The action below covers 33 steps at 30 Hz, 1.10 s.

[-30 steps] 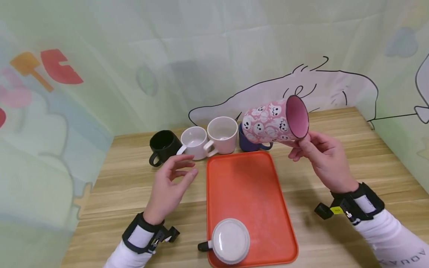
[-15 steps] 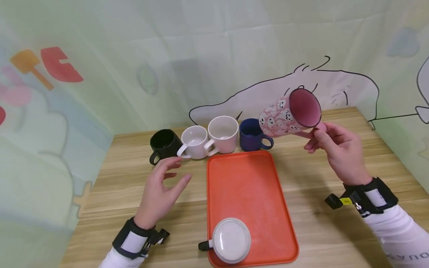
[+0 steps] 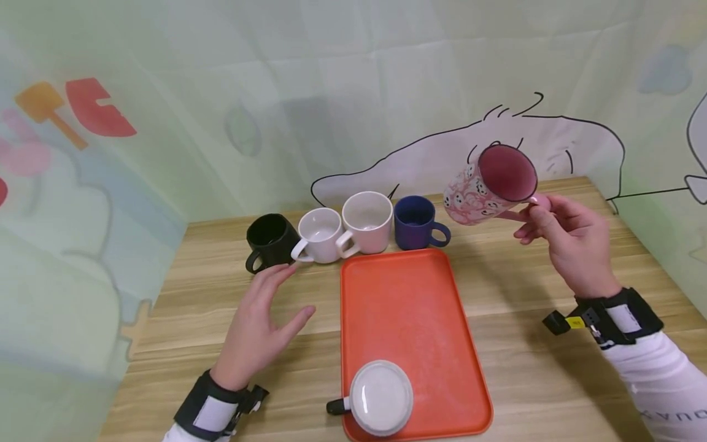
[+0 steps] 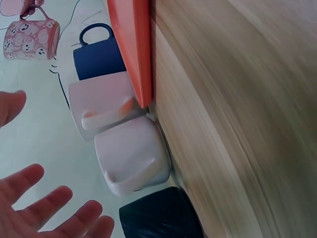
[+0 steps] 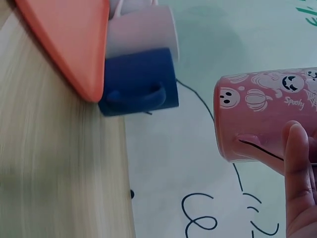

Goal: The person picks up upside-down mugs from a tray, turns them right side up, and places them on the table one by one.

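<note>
My right hand [image 3: 580, 248] grips the handle of a pink mug [image 3: 477, 196] printed with white ghosts and pumpkins. The mug hangs tilted above the table's back right, its pink inside facing me. In the right wrist view the word "Spooky" shows on the mug [image 5: 267, 99]. My left hand [image 3: 256, 331] hovers over the table left of the tray, fingers spread, holding nothing. Nearest to its fingertips are a black mug [image 3: 272, 238] and a small white mug [image 3: 320, 230]. Beside these stand a larger pale pink mug [image 3: 369, 218] and a dark blue mug [image 3: 413, 221].
An orange tray [image 3: 409, 307] lies lengthwise in the middle of the wooden table [image 3: 182, 294]. On its near left corner sits an upside-down mug [image 3: 381, 398], its black handle jutting past the tray's edge. A printed cloth [image 3: 265, 73] hangs behind the table.
The pink ghost mug has moved right, away from the blue mug, and turned so its mouth faces me more. My left hand has drawn back toward the lower left, its fingers spreading.
</note>
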Motion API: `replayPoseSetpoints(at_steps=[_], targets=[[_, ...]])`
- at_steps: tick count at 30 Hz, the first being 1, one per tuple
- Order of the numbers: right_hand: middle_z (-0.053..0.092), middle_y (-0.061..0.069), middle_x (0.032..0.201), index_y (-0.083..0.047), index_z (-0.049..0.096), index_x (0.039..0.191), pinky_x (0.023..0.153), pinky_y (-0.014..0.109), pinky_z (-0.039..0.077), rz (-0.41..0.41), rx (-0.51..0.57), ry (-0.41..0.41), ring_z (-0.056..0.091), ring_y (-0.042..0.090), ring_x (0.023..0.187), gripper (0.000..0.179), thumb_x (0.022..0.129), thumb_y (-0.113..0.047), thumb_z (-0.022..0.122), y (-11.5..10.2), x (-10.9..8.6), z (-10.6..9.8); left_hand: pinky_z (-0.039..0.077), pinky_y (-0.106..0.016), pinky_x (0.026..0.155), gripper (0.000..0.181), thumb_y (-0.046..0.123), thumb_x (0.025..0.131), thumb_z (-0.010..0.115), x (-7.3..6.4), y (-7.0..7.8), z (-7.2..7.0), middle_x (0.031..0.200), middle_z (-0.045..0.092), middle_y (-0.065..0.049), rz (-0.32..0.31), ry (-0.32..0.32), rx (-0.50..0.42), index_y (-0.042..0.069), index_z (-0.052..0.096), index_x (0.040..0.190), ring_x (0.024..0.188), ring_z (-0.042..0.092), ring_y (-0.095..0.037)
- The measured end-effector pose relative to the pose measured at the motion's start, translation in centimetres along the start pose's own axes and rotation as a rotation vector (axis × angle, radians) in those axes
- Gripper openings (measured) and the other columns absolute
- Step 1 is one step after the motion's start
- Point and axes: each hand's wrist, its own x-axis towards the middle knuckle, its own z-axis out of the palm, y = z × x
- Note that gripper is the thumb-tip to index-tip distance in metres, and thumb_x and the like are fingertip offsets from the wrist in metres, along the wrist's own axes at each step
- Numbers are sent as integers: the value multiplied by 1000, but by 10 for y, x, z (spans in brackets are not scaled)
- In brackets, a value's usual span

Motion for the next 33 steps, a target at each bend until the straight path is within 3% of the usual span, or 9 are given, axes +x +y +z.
replayPoseSetpoints(at_steps=[12,18,26,33], targets=[[77,9,101,13,70,122,63,25,62,27,-132,23,74,15,69,23,102,3,66,18,6,-5,43,-64,112,87,41,82,92,-9,-9,-1,155,48,-19,23,-45,148,6,54,152,139,48,-40],[77,3,106,8,70,127,63,24,62,40,-329,17,74,11,70,26,104,-4,66,28,8,-6,42,-65,113,91,46,81,91,-12,-10,0,157,45,-21,25,-63,187,6,53,153,140,46,-43],[76,-3,105,6,70,129,65,24,62,92,-379,-1,74,9,70,28,105,-9,67,43,8,-6,37,-67,115,97,51,79,90,-16,-12,1,161,40,-24,54,-90,216,6,50,155,143,42,-47],[76,-5,104,4,70,131,65,24,62,107,-393,-17,74,9,71,30,105,-9,66,51,7,-6,32,-73,115,100,58,81,88,-18,-11,1,167,33,-23,4,-158,252,11,46,160,149,34,-51]])
